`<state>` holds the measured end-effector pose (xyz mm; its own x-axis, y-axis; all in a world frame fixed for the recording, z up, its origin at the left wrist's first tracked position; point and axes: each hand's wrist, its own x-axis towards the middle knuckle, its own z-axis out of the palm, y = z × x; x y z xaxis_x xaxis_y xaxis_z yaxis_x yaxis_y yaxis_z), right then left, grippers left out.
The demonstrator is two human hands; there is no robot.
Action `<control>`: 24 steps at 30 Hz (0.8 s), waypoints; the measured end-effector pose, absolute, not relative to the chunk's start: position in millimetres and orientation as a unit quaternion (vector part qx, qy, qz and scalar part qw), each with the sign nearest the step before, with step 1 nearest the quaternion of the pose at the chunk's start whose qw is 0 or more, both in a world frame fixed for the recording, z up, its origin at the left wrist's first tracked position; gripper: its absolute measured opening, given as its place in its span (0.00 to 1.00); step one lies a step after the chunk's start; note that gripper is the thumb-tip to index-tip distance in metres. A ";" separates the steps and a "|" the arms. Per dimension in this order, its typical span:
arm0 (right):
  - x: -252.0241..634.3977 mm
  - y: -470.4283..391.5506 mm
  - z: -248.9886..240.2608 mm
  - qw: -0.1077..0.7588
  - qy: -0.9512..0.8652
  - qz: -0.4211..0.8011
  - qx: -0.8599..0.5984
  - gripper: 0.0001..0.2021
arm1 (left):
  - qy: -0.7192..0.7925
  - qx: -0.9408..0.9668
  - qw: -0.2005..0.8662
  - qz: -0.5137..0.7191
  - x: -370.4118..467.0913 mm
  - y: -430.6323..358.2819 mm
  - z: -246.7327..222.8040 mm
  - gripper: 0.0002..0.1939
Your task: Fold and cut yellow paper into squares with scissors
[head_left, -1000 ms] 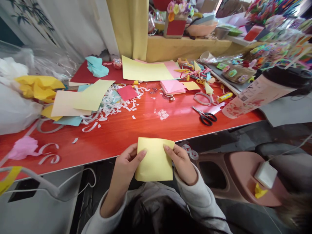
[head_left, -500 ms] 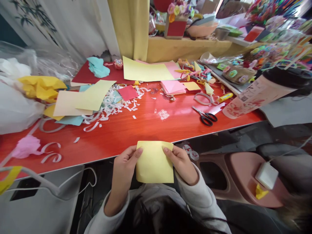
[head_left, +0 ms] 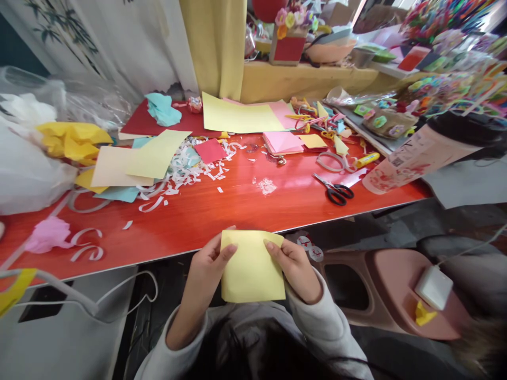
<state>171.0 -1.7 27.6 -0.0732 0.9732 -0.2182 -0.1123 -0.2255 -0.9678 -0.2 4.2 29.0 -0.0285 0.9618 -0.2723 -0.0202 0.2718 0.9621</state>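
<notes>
The yellow paper [head_left: 253, 272] is held up in front of the tabletop [head_left: 233, 211], over the person's lap, its broad face tilted up towards the eyes; the left hand [head_left: 206, 266] grips its left side near the upper corner, and the right hand [head_left: 298, 266] grips the right side at about the same height; on each, the thumb lies flat on the near face with the other fingers behind, so both sets look clamped on the paper, though those behind are largely hidden; whether it is one sheet or a folded one I cannot tell from this view.

To handle it well, the pinch should be light and matched on both sides, as a hard thumb would likely dent or crease such paper; level hands would guard against a skewed pull; any layers are best squared edge to edge before pressure goes on; the lower edge hangs free and would do well clear of the grey sleeve [head_left: 317, 309]; the scissors [head_left: 336, 192] lie well apart, on the tabletop, and need no attention here.
</notes>
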 end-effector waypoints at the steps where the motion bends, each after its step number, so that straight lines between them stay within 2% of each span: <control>1: 170.4 -1.7 27.8 0.466 -0.410 0.597 -0.508 0.20 | 0.569 0.417 0.569 0.422 -0.1 4.2 28.6 0.22; 6: 167.4 -1.3 28.1 0.496 -0.364 0.608 -0.502 0.17 | 0.608 0.425 0.522 0.421 -0.5 2.0 24.7 0.19; 11: 167.7 0.3 27.7 0.515 -0.359 0.575 -0.525 0.17 | 0.581 0.482 0.571 0.323 -4.2 1.8 23.6 0.19; 14: 168.7 1.4 27.1 0.515 -0.360 0.576 -0.523 0.18 | 0.585 0.485 0.571 0.310 -2.9 0.2 23.1 0.23; 19: 172.4 3.8 22.8 0.541 -0.364 0.526 -0.546 0.18 | 0.558 0.526 0.592 0.248 -0.3 -3.1 20.6 0.22; 24: 176.6 5.5 16.7 0.531 -0.372 0.510 -0.565 0.19 | 0.558 0.558 0.552 0.269 -1.6 -4.3 20.3 0.23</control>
